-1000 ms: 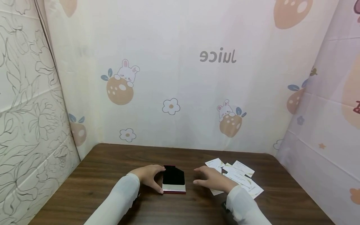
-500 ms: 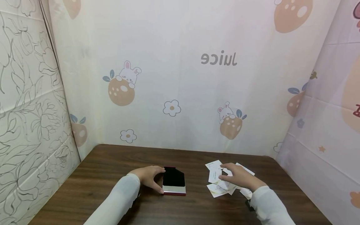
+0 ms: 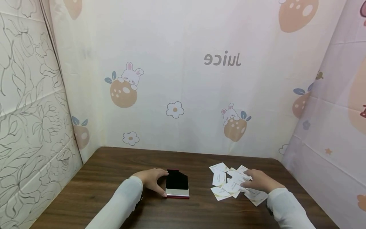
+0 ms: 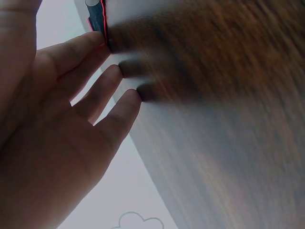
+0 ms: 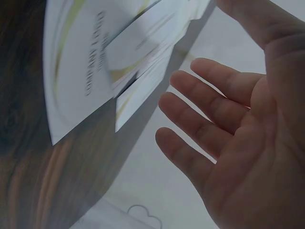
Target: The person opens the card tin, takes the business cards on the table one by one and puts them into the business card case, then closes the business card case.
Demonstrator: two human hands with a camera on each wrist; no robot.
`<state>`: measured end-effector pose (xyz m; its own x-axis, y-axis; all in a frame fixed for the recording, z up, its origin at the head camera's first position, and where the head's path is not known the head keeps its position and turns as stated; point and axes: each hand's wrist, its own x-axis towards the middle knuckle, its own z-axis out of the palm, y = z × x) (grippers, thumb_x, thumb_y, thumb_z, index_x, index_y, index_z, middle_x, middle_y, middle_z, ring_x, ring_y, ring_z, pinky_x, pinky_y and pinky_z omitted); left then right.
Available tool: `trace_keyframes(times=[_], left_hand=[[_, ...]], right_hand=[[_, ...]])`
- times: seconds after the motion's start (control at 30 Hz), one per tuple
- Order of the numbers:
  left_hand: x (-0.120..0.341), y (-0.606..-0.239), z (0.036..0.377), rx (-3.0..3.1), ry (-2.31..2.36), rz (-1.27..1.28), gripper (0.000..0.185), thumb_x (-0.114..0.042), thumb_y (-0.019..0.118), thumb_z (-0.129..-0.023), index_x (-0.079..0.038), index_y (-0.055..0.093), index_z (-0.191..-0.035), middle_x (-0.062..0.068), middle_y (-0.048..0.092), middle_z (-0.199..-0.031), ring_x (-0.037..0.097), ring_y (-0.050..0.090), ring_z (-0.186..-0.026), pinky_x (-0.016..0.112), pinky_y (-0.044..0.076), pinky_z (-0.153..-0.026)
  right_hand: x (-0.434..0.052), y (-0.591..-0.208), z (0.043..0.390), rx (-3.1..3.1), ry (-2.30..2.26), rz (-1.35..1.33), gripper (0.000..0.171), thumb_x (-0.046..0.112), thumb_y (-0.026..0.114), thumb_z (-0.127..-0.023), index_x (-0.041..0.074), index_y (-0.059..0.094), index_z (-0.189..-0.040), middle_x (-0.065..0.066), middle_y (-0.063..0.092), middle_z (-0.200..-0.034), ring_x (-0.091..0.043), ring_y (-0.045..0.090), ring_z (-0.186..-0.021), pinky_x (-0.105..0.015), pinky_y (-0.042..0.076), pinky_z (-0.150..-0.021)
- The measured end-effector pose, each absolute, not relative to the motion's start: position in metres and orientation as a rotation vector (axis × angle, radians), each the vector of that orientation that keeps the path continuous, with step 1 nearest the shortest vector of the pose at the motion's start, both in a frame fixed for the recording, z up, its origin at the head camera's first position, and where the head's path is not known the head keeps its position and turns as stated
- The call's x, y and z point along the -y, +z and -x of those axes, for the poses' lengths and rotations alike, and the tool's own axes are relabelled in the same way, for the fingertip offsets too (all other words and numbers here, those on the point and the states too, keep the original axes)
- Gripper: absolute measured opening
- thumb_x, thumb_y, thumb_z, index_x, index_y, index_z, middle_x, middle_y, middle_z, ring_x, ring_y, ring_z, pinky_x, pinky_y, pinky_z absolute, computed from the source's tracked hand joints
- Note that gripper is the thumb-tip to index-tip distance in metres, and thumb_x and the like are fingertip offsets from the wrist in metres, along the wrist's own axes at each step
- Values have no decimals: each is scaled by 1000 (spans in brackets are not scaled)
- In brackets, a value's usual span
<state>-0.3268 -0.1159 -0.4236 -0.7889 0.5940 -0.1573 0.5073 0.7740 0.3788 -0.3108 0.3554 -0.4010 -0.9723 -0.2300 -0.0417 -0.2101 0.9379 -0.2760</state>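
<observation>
White, gold-trimmed rectangular cards [image 3: 230, 187] lie overlapping on the brown wood-grain table [image 3: 108, 178] by the loosely spread, empty right hand [image 3: 260, 180]; light fingertips should avoid bending them. The left hand [image 3: 152, 179] touches the flat black-and-silver, red-edged case [image 3: 177, 181] with extended fingers; gentle pressure should steady it.

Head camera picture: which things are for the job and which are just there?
Seem part of the job:
- black-and-silver case with a red edge, touched by the left hand
- business cards, spread beneath the right hand

Just there:
- wooden table, underneath
- bunny-print curtain, behind
- flower-outline sheet, along the left side
</observation>
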Motion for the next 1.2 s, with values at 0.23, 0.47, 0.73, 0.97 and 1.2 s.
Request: trace_keyframes(times=[0.23,0.47,0.73,0.97,1.2], left_hand=[[117,-427,328,-2700,479,-856,91,-53,86,-74,-12,50,-147,5,46,-151,29,38,-141,50,35,-111],[119,-428,331,-2687,489,-872,92,-54,85,-75,-12,49,-148,6,44,-153,29,37,-142,49,34,-112],[117,-427,331,-2689,490,-872,92,-54,85,-75,-11,49,-148,6,45,-152,29,38,-141,49,34,-112],[117,-426,328,-2686,505,-880,91,-53,85,-75,-11,49,-148,6,45,-152,29,38,-141,50,34,-112],[118,-428,330,-2680,520,-867,92,-52,86,-75,-11,49,-148,7,44,-152,30,37,-142,51,34,-112]], right_hand=[[-364,-407,314,-2985,-386,341,64,37,80,-84,-14,62,-117,-29,66,-110,-47,62,-104,-61,48,-89],[-370,-413,316,-3001,-375,382,60,36,79,-86,-13,63,-115,-27,67,-105,-44,64,-98,-60,50,-86],[-373,-420,317,-3029,-391,375,51,31,83,-82,-10,67,-108,-19,69,-98,-28,63,-84,-54,52,-81],[-374,-425,320,-3061,-364,406,43,26,84,-81,-9,69,-103,-15,69,-91,-25,60,-79,-50,53,-75],[-376,-427,323,-3052,-375,380,45,26,84,-81,-10,68,-104,-16,68,-92,-28,63,-83,-52,53,-78]])
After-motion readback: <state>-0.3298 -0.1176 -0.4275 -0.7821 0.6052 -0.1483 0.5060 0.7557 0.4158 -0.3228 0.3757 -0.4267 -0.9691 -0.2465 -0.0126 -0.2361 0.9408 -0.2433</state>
